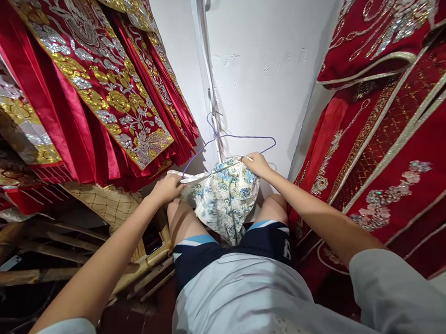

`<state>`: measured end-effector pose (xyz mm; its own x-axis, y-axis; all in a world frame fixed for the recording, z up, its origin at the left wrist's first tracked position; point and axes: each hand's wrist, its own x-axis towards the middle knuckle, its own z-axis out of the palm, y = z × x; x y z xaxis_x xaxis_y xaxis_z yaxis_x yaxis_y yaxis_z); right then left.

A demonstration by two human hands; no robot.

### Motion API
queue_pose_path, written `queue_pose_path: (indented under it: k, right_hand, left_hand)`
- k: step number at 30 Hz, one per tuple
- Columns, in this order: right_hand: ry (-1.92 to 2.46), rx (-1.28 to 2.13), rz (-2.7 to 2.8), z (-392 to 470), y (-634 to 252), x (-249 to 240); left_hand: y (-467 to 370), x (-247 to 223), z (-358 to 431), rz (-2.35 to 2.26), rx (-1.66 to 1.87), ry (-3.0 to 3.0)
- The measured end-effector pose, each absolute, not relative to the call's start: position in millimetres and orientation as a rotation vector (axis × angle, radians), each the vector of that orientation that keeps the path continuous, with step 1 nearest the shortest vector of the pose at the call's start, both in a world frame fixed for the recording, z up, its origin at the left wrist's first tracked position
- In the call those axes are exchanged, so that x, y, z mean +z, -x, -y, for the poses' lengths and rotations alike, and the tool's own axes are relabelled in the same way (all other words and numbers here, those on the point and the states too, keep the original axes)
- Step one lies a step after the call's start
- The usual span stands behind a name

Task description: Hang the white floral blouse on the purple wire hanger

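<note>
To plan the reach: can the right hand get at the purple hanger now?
Likely yes: the right hand, though gripping the flowered cloth, is close to the hanger, and nothing visible blocks it.

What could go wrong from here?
The floral garment hangs loosely between left hand and right hand; if either slips, it could sag. The purple hanger is thin wire, so a hard tug might bend it. The embroidered red garment looks close enough to snag the hanger.
</note>
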<state>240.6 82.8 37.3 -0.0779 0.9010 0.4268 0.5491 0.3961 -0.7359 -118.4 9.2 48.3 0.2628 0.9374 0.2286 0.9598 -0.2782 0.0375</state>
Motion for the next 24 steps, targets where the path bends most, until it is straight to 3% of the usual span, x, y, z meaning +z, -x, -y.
queue_pose_path:
  k: [5,10,17,24]
  right_hand:
    - [1.213,0.554,1.745,-70,-226,30]
    - [1.113,0.614,1.774,-58,-220,24]
    - [1.277,0.214,1.727,-74,-269,36]
    - [1.370,0.481,1.844,-104,-292,76]
  left_hand:
    - [93,72,-29,1.704,-0.705,2.456]
    - [70,85,-32,1.752,-1.354,2.132]
    - [68,90,-26,1.814,-1.151,1.933]
    - [68,94,-33,1.729,-1.239,1.945]
